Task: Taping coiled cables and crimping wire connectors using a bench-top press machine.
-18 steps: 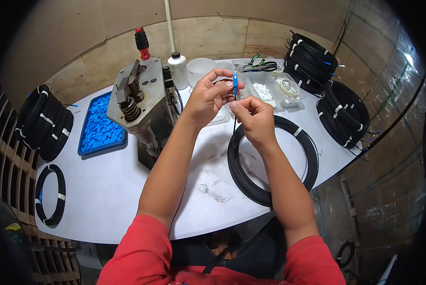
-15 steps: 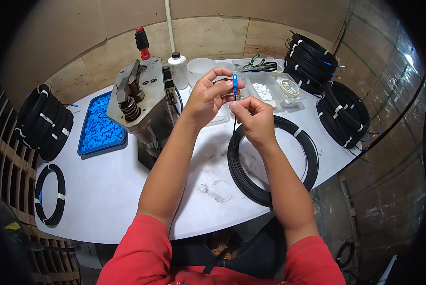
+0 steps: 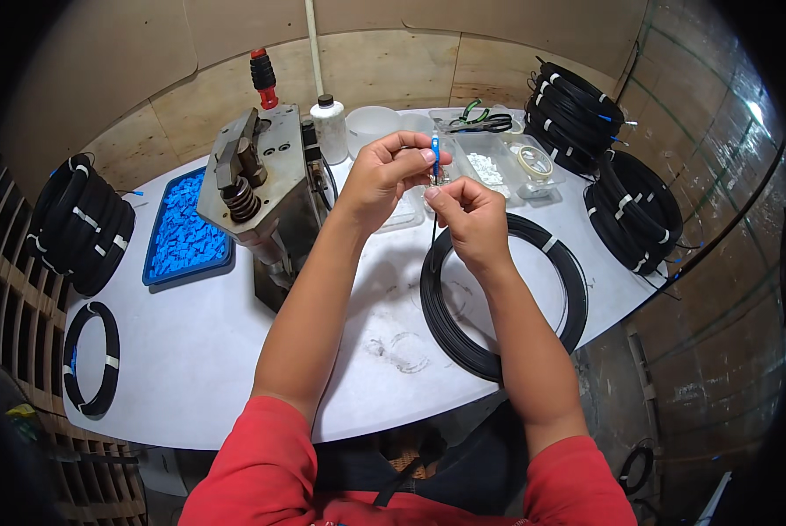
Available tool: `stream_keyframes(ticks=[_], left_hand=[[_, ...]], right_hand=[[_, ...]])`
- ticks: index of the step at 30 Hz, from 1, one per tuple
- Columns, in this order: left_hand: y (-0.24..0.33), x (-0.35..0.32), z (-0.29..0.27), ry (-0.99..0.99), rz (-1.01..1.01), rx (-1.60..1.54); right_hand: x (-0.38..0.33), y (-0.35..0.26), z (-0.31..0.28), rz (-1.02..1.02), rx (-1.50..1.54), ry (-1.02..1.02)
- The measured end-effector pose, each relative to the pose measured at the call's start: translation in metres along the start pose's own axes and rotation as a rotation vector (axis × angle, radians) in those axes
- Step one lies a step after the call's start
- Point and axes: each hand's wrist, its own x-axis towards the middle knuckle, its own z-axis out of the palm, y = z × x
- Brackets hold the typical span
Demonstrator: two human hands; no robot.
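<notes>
Both hands pinched shut, left hand (image 3: 384, 175) gripping slim blue connector (image 3: 435, 151), right hand (image 3: 467, 219) holding thin black cable (image 3: 433, 230)

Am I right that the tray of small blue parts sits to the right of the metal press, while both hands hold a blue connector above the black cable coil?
Not quite. The tray of blue parts sits left of the metal press, as the head view shows. The left hand and right hand do hold the blue connector above the black cable coil.
</notes>
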Motion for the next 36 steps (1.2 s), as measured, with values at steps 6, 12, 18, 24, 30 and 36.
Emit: stream_keyframes(ticks=[6, 12, 18, 24, 30, 36], left_hand=[[0.0015, -0.0005, 0.0011, 0.006, 0.005, 0.019], [0.0011, -0.001, 0.0036, 0.02, 0.003, 0.029], [0.0046, -0.0016, 0.0039, 0.003, -0.003, 0.043], [0.0056, -0.001, 0.0014, -0.009, 0.01, 0.02], [0.0005, 0.0, -0.0025, -0.04, 0.003, 0.008], [0.0008, 0.0002, -0.0019, -0.015, 0.0, -0.008]], right_hand=[[0.0001, 0.0011, 0.0003, -0.005, -0.001, -0.012], [0.0001, 0.002, -0.0002, 0.006, 0.012, -0.027], [0.0003, 0.001, 0.0007, -0.013, -0.009, -0.013], [0.0009, 0.0038, 0.0002, -0.001, -0.047, 0.01], [0.0, -0.0011, 0.0016, 0.018, -0.021, 0.013], [0.0001, 0.0006, 0.0007, 0.017, -0.021, 0.006]])
